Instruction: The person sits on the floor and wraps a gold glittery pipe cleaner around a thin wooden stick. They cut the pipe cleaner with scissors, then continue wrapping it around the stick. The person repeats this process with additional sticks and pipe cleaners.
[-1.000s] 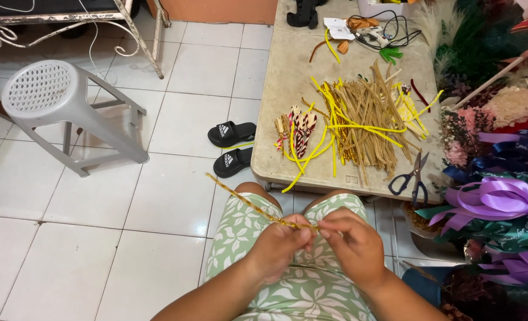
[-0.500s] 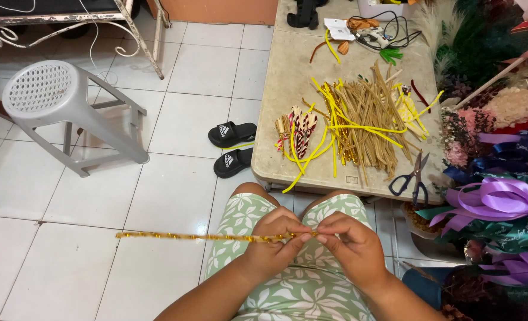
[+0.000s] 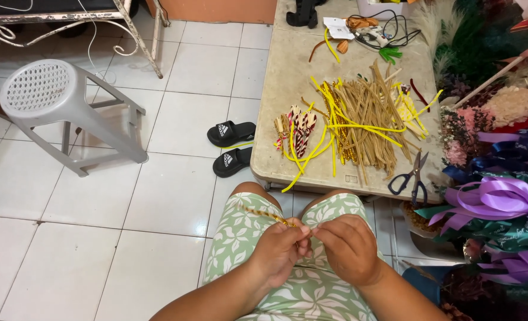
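Over my lap, my left hand (image 3: 280, 249) and my right hand (image 3: 348, 246) meet, both pinching one thin gold and tan twisted stem (image 3: 262, 214). A short length of it sticks out up and left from my left fingers, above my green leaf-print shorts. On the low table (image 3: 287, 83) ahead lies a heap of tan and yellow stems (image 3: 365, 122), out of reach of both hands.
Black-handled scissors (image 3: 411, 175) lie at the table's near right edge. Striped pieces (image 3: 298, 128) sit at its left side. Two black slippers (image 3: 231, 145) rest on the white tiled floor. A grey plastic stool (image 3: 61, 101) stands at left. Purple ribbon bouquets (image 3: 502, 202) crowd the right.
The stem stuck out far to the left half a second ago; now only a short tip shows above my left hand, pointing up-left. Both hands stay together over my lap.
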